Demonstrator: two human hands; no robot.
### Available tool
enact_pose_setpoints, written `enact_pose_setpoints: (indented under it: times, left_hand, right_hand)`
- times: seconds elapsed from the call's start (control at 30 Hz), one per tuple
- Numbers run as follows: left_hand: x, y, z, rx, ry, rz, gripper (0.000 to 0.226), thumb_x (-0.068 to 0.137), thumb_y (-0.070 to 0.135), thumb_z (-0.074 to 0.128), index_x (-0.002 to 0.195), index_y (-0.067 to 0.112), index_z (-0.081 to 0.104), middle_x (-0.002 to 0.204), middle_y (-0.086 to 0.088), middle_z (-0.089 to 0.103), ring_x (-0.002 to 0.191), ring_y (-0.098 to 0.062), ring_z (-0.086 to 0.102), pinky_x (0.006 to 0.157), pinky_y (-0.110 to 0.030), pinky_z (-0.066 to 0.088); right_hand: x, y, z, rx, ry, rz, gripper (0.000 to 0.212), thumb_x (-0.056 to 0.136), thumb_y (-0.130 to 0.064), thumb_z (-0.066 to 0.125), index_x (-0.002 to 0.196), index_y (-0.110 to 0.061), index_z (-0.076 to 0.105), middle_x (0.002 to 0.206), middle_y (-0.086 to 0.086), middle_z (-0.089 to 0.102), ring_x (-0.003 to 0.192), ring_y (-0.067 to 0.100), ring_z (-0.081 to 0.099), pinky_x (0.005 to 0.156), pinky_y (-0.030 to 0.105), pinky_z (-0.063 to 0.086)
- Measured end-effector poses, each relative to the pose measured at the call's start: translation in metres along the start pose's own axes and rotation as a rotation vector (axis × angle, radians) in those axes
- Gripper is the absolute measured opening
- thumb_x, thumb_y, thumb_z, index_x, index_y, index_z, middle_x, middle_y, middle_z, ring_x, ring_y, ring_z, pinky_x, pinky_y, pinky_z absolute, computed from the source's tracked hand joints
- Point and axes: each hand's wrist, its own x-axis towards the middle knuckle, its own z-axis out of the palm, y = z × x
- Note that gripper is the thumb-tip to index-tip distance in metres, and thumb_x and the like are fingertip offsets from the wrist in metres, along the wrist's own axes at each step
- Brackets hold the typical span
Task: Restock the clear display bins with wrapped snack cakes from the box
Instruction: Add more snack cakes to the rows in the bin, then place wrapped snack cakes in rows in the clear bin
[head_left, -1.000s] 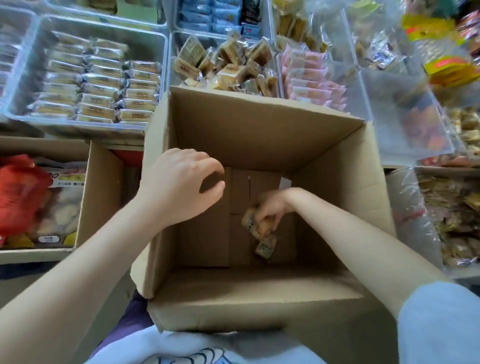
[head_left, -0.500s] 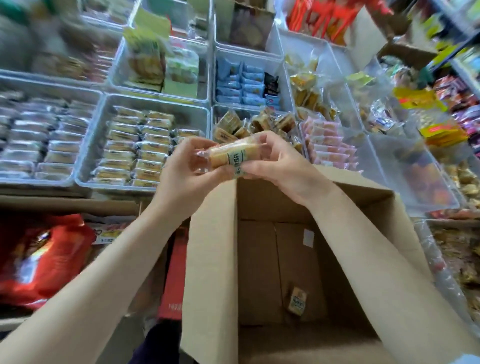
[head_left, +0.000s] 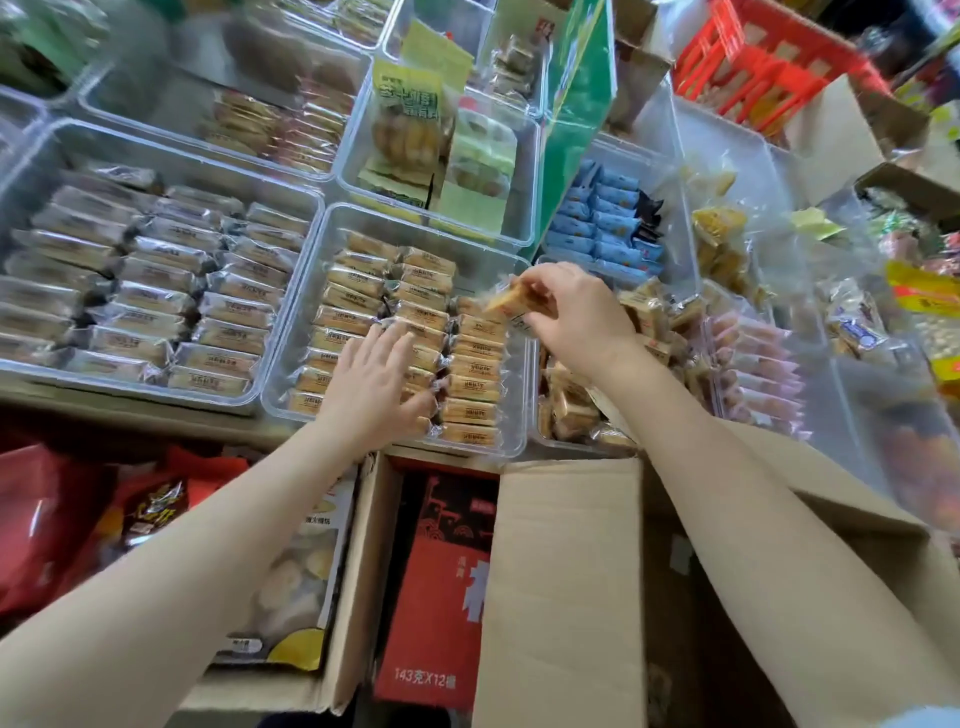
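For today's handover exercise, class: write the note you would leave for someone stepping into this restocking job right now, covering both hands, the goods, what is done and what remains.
Right hand: pinches one wrapped snack cake above the far right corner of the middle bin.
Left hand: open, fingers flat on the cakes in that bin's near rows.
Box: open, near right, under the right arm; its inside is hidden.
Done: three columns of cakes fill most of the bin.
Left: set this cake at the far end of the right column, then check the box for more.
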Motion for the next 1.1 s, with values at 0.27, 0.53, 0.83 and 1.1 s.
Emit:
enact_pose_setpoints:
  times: [0.27, 0.53, 0.83, 1.1]
  left_hand:
    - [0.008, -0.015, 0.016, 0.097, -0.019, 0.048, 0.075, 0.095, 0.062, 0.015, 0.16, 0.024, 0.019, 0.169, -0.009, 0.006, 0.156, -0.026, 0.004, 0.124, -0.055, 0.008]
    - [0.01, -0.013, 0.014, 0.124, -0.056, 0.019, 0.07, 0.099, 0.055, 0.02, 0.161, 0.022, 0.02, 0.169, -0.009, 0.008, 0.156, -0.027, 0.005, 0.121, -0.061, 0.009]
    - [0.012, -0.011, 0.012, 0.127, -0.054, 0.022, 0.069, 0.099, 0.053, 0.023, 0.16, 0.021, 0.021, 0.169, -0.01, 0.011, 0.156, -0.027, 0.007, 0.122, -0.06, 0.011]
    - [0.005, 0.0, 0.009, 0.168, -0.007, -0.026, 0.066, 0.102, 0.045, 0.028, 0.161, 0.016, 0.017, 0.169, -0.01, 0.004, 0.156, -0.026, -0.001, 0.124, -0.055, 0.006]
  right_hand:
    - [0.102, 0.003, 0.073, -0.289, 0.019, 0.033, 0.023, 0.093, -0.008, 0.059, 0.114, -0.015, 0.062, 0.113, 0.006, 0.063, 0.106, 0.027, 0.057, 0.09, 0.041, 0.048]
    - [0.123, 0.002, 0.11, -0.475, -0.127, 0.054, 0.027, 0.092, 0.003, 0.05, 0.111, -0.011, 0.063, 0.109, 0.011, 0.062, 0.103, 0.032, 0.057, 0.084, 0.041, 0.048]
    - [0.096, -0.012, 0.087, -0.236, -0.359, 0.152, 0.066, 0.096, -0.01, 0.053, 0.156, -0.013, 0.026, 0.157, 0.013, 0.03, 0.14, 0.031, 0.037, 0.108, 0.041, 0.04]
    - [-0.092, -0.024, -0.053, 0.221, -0.108, 0.015, 0.019, 0.1, -0.025, 0.053, 0.102, -0.018, 0.071, 0.089, -0.005, 0.067, 0.079, 0.007, 0.059, 0.067, 0.017, 0.043]
